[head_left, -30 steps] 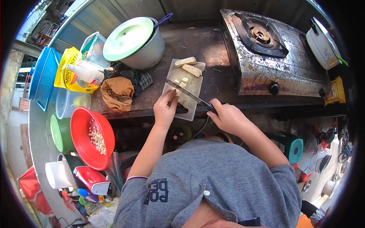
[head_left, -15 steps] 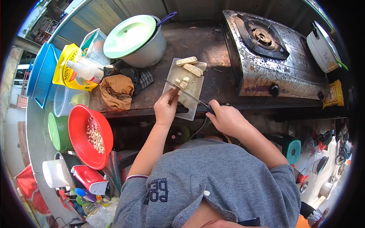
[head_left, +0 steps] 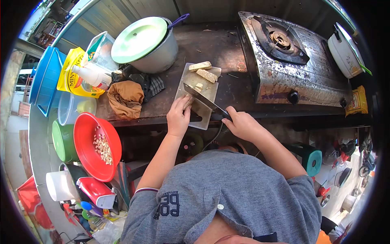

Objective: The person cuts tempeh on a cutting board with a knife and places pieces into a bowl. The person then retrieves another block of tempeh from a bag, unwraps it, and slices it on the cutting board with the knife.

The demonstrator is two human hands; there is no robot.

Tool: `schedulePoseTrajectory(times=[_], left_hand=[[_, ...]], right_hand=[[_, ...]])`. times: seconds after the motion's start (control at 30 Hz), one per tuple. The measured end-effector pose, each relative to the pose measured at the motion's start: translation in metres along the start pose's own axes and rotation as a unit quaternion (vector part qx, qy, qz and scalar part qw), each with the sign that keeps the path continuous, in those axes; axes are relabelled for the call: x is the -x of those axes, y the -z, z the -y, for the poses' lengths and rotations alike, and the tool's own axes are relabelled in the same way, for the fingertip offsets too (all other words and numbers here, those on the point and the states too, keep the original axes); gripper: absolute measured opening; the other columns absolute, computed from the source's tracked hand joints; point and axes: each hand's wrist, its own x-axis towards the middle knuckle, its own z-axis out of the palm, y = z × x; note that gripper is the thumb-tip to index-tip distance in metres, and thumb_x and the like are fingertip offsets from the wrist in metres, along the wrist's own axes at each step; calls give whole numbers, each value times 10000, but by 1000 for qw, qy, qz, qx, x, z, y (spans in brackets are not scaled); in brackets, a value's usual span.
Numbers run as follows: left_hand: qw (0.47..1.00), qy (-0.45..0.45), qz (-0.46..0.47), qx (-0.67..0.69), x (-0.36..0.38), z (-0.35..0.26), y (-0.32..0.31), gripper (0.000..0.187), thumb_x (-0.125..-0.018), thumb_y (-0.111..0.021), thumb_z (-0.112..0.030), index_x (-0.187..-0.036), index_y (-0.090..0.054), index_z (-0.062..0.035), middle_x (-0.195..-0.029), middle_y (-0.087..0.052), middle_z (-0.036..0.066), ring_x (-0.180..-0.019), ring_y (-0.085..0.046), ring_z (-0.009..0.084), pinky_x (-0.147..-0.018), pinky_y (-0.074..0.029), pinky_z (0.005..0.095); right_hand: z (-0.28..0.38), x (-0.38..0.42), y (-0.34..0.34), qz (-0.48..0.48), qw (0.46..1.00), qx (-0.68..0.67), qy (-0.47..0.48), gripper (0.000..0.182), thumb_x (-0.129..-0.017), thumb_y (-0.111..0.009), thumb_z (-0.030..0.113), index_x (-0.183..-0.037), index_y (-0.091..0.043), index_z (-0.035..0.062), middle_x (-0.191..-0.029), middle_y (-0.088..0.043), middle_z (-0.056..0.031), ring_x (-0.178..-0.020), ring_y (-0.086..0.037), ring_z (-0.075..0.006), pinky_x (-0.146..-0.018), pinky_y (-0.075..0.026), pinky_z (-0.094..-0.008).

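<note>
My right hand [head_left: 242,124] grips the black handle of a kitchen knife [head_left: 202,98], its blade slanting up and left over the cutting board [head_left: 209,94]. My left hand [head_left: 178,117] lies at the board's left side, its fingers closed on a piece of tempeh [head_left: 187,104] that they partly cover. Small cut tempeh pieces [head_left: 198,87] sit just beyond the blade, partly hidden by it. Toward the far end of the board rest two tempeh strips [head_left: 206,75], side by side.
Left of the board are a brown cloth [head_left: 125,99] and a pot with a pale green lid [head_left: 140,38]. A red bowl [head_left: 118,138] holds several small cut pieces. A gas stove [head_left: 276,73] stands to the right, with a white pot [head_left: 345,55] beyond it.
The knife has shifted slightly right and toward me, its blade now showing broader. My left fingers have moved down a little and lie flatter over the tempeh.
</note>
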Motion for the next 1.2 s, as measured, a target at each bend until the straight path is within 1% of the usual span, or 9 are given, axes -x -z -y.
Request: schedulePoseTrajectory(times=[0.1,0.17,0.3,0.37,0.57,0.7,0.8,0.87,1.2], left_hand=[[1000,-5,-3,12,-8,-1,-5,318,-773,-671,-33,-1088,-626,-47,-1080,-652,147,-1006,-627,315,-857,-502,363],[998,68,15,3,-11,-6,-7,288,-775,-671,-38,-1059,-625,-50,-1071,-652,147,-990,-632,319,-840,-510,369],[999,42,2,-6,-11,1,-11,267,-772,-678,-45,-1034,-624,-54,-1070,-652,148,-966,-637,325,-816,-520,376],[1000,-3,-21,1,-12,-1,-9,253,-773,-686,-54,-1020,-626,-48,-1056,-652,147,-948,-642,321,-797,-526,373],[999,11,-25,20,-11,-4,-8,194,-797,-670,-35,-988,-638,-34,-1037,-646,141,-941,-645,308,-801,-524,353],[999,-3,-28,21,-9,1,-9,203,-796,-671,-22,-997,-642,-31,-1030,-644,141,-927,-644,300,-804,-520,340],[998,-28,-38,36,-8,-1,-8,228,-792,-677,-16,-1017,-643,-30,-1019,-641,136,-912,-644,292,-800,-518,336],[995,-58,-71,24,-9,-5,-5,256,-787,-680,-9,-1040,-642,-30,-1021,-639,132,-910,-644,280,-794,-520,334],[997,6,-47,64,-8,-4,-4,161,-809,-677,-19,-970,-667,-10,-1022,-640,123,-842,-658,230,-711,-546,300]], right_hand=[[9,0,10,-15,1000,5,-3,299,-936,-519,271,-1001,-418,-3,-755,-624,-271,-745,-607,-471,-657,-473,-539],[17,3,18,-23,1000,-5,-3,301,-934,-524,272,-1004,-418,-1,-740,-619,-272,-738,-606,-470,-647,-474,-535],[21,6,22,-30,999,-11,6,271,-927,-545,231,-1016,-432,2,-697,-601,-264,-726,-596,-467,-632,-451,-531],[22,6,21,-24,1000,0,9,263,-928,-541,230,-1013,-436,5,-693,-601,-263,-720,-597,-464,-628,-453,-531],[18,3,14,12,1000,25,-5,268,-931,-530,228,-1034,-426,4,-711,-607,-270,-727,-599,-468,-638,-459,-532],[8,-4,3,23,999,38,-15,274,-934,-523,231,-1044,-420,3,-709,-606,-275,-740,-598,-473,-652,-457,-538],[5,-4,5,15,999,40,-20,281,-936,-510,250,-990,-420,-10,-754,-625,-268,-760,-610,-468,-671,-477,-536],[-1,-5,7,1,1000,12,12,287,-933,-518,259,-990,-421,-5,-760,-623,-272,-771,-609,-469,-672,-476,-535],[26,7,19,-3,1000,12,-3,255,-930,-534,228,-1017,-441,7,-689,-598,-268,-734,-597,-461,-657,-450,-533]])
